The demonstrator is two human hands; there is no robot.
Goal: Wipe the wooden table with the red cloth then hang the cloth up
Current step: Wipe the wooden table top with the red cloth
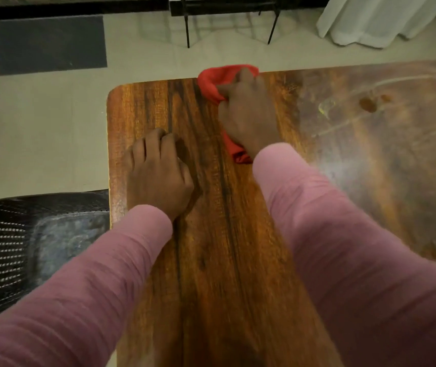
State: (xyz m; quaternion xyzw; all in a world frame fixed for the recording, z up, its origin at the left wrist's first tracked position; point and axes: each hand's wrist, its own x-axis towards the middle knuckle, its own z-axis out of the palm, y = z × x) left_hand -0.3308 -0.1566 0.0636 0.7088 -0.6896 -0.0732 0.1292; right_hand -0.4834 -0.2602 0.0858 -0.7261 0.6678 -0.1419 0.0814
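- Wooden table (238, 247), far-left corner: open board between my left hand (158, 170) and the far edge.
- Middle strip: open board between my two sleeves (344, 234).
- Far edge: taken up by my right hand (248, 115) and the red cloth (211, 83) it grips, which reaches the edge.
- Right side: flat board, smeared and spotted, passable.
- Left edge: black mesh chair (12, 247) close against it.
- Beyond the far edge: open floor (137, 56), then black stand legs (187, 30) and a white curtain (370, 19).

Both arms stretched forward, pink sleeves (344, 234) down to the wrists. Farther out, right hand (248, 112) knuckles-up, fingers curled round the red cloth (211, 80). Nearer, left hand (158, 173) loosely fisted, holding nothing, resting on the surface (238, 260).
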